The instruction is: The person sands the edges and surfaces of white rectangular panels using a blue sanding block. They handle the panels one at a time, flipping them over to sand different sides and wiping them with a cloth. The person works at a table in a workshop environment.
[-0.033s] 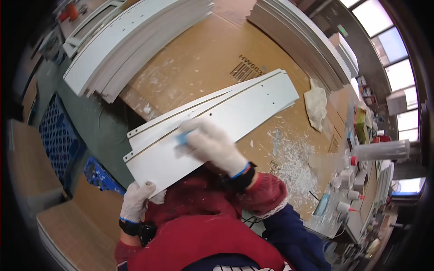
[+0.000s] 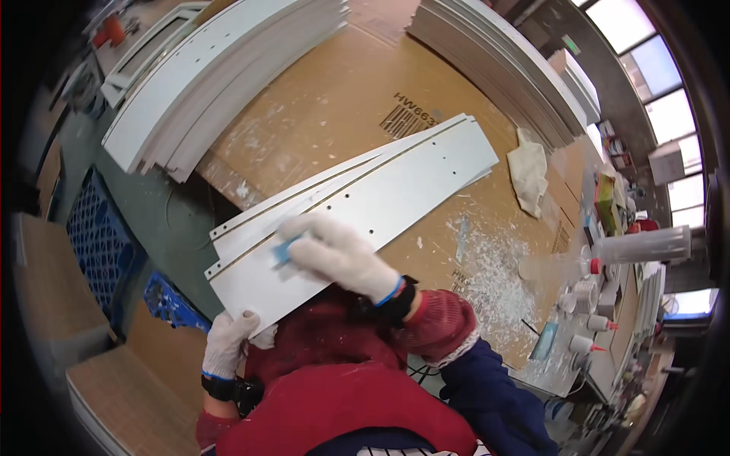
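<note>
A long white panel [image 2: 395, 190] with small dark holes and a brown groove along one edge lies slanted across the cardboard. Another white panel [image 2: 285, 204] shows from under it. My left hand [image 2: 230, 338], in a white knit glove, grips the top panel's near-left corner with its thumb on the upper face. Over the near half of that panel, my gloved right hand [image 2: 338, 254] is closed round a small light-blue piece [image 2: 286, 249]. The blue piece is at the panel's surface; its exact kind is hidden by the fingers.
Stacks of white boards stand at the far left [image 2: 190, 83] and far right [image 2: 494, 64] of the cardboard-covered table [image 2: 304, 114]. White shavings [image 2: 498, 277] and a cream cloth [image 2: 528, 173] lie to the right. Glue bottles [image 2: 584, 344] and a clear cylinder [image 2: 642, 245] stand beyond.
My right hand has moved a little left along the panel with the blue piece, toward the near end. My left hand still grips the corner.
</note>
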